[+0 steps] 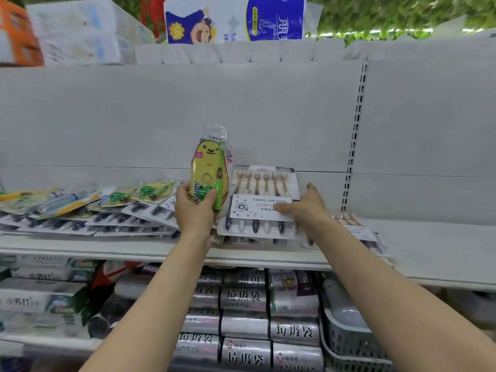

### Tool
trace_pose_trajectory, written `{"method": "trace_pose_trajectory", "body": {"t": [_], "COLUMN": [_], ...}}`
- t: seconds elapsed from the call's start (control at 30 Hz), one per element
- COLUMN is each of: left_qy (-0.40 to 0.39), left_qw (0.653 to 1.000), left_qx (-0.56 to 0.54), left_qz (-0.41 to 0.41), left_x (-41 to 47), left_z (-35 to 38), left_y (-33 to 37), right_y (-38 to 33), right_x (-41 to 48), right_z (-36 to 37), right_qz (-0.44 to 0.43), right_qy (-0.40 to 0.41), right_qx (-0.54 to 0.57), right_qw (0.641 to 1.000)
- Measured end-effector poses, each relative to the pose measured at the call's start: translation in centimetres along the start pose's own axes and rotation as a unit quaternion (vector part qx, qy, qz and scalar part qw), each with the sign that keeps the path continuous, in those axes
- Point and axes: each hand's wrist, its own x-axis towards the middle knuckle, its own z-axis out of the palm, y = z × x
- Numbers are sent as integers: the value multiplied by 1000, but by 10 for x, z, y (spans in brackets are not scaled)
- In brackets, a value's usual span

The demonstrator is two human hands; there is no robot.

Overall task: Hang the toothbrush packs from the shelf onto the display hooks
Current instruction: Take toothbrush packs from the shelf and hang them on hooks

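Observation:
My left hand (193,208) grips the bottom of a yellow bear-shaped children's toothbrush pack (209,167) with a green brush, holding it upright above the shelf (80,244). My right hand (306,205) grasps the right side of a large multi-brush pack (257,189) with a white card reading "CARING FOR GUMS", tilted up on a pile. More toothbrush packs (88,208) lie spread over the shelf to the left. Another pack (357,229) lies to the right. No display hooks are visible on the grey back panel (188,111).
Tissue and toilet-paper packs (233,20) stand on the top shelf. Below the shelf are rolls of garbage bags (247,299), toothpaste boxes (40,299) and a grey basket (351,342). A slotted upright (355,135) divides the back panels.

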Motion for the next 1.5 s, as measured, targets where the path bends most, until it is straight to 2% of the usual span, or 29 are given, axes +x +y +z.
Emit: {"method": "trace_pose_trajectory", "body": {"t": [0.13,0.27,0.37,0.47,0.6,0.73,0.83,1.1,1.3,1.5], "left_qy": [-6,-18,-34,-43,-28,-5,5,70,85,95], "left_qw": [998,990,986,983,982,983,983,982,976,985], "left_qx": [-62,-129,-152,-172,-180,-176,-175,-174,-200,-142], "left_qz": [-26,-48,-54,-45,-43,-52,-48,-9,5,-1], "left_x": [-12,-26,-36,-51,-72,-94,-102,-87,-51,-8], "left_z": [-1,-13,-25,-40,-65,-97,-129,-252,-383,-531], "left_y": [8,15,20,31,41,44,49,83,110,146], "right_y": [-2,-11,-20,-23,-15,-7,-12,-48,-94,-142], "right_x": [-5,-22,-41,-57,-73,-95,-118,-168,-224,-292], "right_z": [-12,-29,-46,-57,-45,-17,13,127,252,396], "right_qz": [78,-11,-106,-170,-189,-179,-190,-200,-200,-206], "right_qy": [-53,-59,-65,-45,-25,-18,-30,-127,-160,-193], "right_qx": [158,260,295,261,236,299,311,269,276,283], "right_qw": [983,964,947,949,953,937,931,934,926,917]}}
